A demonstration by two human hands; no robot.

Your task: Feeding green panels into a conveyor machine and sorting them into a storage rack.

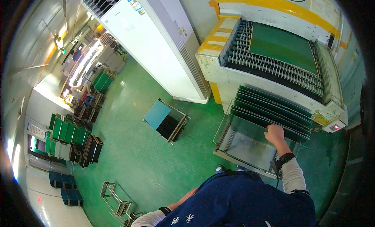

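Note:
My right hand is closed at the upper edge of the front panel, a thin, see-through-looking sheet standing in a metal rack. Behind that sheet, several dark green panels stand on edge in a row. The slotted metal rack sits on the floor before me. My left hand hangs low beside my body, its fingers mostly hidden. Beyond the rack, a large green panel lies flat on the rollers of a conveyor machine.
Left of the machine stands a tall white air conditioner. A small rack holding a blue sheet is on the green floor. More racks with green panels line the left side; an unloaded metal frame lies nearer. People sit at a lit bench far away.

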